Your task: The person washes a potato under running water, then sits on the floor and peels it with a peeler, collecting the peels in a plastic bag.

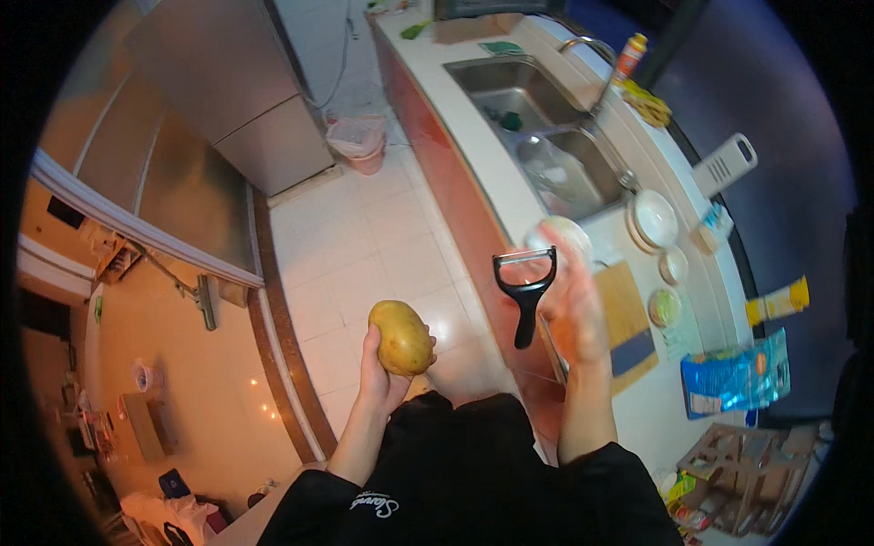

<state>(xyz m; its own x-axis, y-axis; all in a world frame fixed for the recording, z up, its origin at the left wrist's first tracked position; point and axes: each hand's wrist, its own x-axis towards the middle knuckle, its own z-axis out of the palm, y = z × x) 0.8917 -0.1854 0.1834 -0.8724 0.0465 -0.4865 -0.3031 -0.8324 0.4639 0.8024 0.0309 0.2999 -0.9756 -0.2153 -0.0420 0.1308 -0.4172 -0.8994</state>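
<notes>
My left hand (384,375) is wrapped around a whole, yellow-skinned potato (401,338), held above the floor in front of my body. To its right, my right hand (577,307) is raised by the counter edge and blurred by motion. A black Y-shaped vegetable peeler (528,295) appears in front of its fingers, metal blade at the top and handle hanging down. No finger is seen closed round the handle; whether the hand touches the peeler cannot be told. Partly behind the fingers is a pale round bowl or plate (577,235) on the counter.
A wooden cutting board (625,321) lies beside my right wrist. Past it are white bowls (655,217), a small dish of green pieces (664,307) and a blue bag (737,375). The double steel sink (526,89) holds a plastic bag. A lined bin (362,147) stands on the floor.
</notes>
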